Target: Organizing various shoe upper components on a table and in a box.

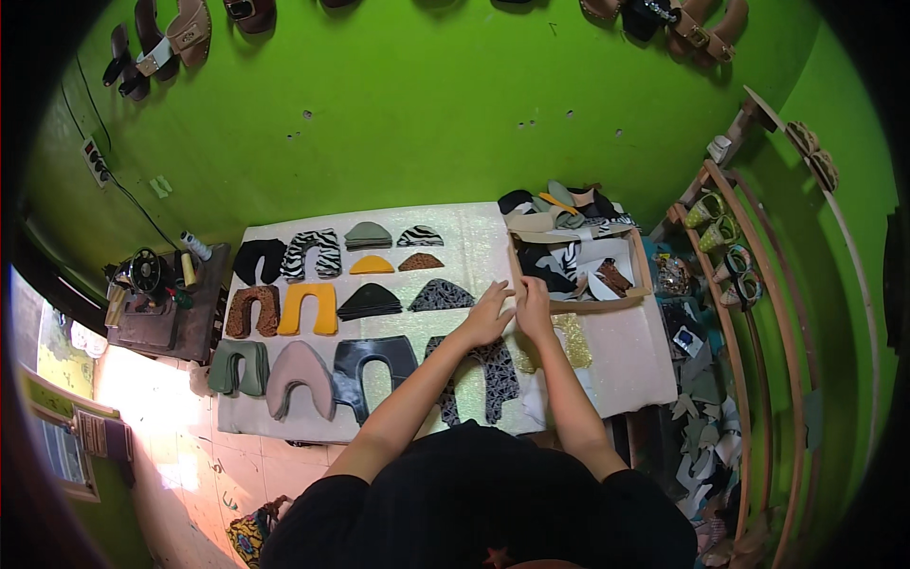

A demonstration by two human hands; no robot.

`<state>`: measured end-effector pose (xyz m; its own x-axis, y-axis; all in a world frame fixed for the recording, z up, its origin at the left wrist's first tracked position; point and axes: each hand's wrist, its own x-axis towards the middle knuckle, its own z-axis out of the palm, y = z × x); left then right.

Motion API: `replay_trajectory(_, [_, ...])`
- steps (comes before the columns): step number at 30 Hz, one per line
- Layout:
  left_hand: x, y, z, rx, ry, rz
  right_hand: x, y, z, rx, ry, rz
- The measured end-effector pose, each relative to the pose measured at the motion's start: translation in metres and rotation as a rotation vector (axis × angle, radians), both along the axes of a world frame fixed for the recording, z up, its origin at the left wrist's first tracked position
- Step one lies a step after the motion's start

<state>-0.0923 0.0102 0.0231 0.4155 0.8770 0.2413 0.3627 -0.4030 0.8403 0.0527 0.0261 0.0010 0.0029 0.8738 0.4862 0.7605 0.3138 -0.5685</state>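
1. Both hands meet near the right half of the table (474, 237), just beside the near wall of a shallow cardboard box (578, 305).
2. The left hand (489, 316) lies flat, fingers spread forward, resting on the pale table cover at the top of a dark patterned U-shaped piece (493, 375).
3. The right hand (533, 308) sits touching the left one, fingers curled down; I cannot tell whether it pinches anything (the fingertips are too small to read).
4. The box stands at the table's far right corner and holds loose cut pieces in black, white, zebra stripe and brown.
5. A glittery gold piece (573, 339) lies just right of the right wrist.
6. Left of the hands, cut pieces lie in rows: a yellow U-shape (307, 308), a brown speckled U-shape (252, 311), a pink one (300, 377) and a black one (372, 368) along the near edge.
7. A zebra-striped piece (311, 252) lies near the far edge.
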Motion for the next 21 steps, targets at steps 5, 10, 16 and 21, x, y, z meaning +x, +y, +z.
replay_trajectory(5, [0.036,0.018,0.002,0.004,-0.074,0.055,0.023,0.010,0.020,-0.150,0.286,-0.030])
replay_trajectory(10, [0.053,0.023,-0.008,-0.054,0.307,-0.080,0.063,0.032,0.019,-0.573,0.952,0.030])
replay_trajectory(16, [0.056,0.014,-0.006,-0.002,0.331,-0.056,0.098,0.090,0.014,-0.418,0.429,0.044])
replay_trajectory(21, [0.055,0.015,-0.008,-0.029,0.300,-0.054,0.086,0.155,0.009,-0.218,0.196,0.046])
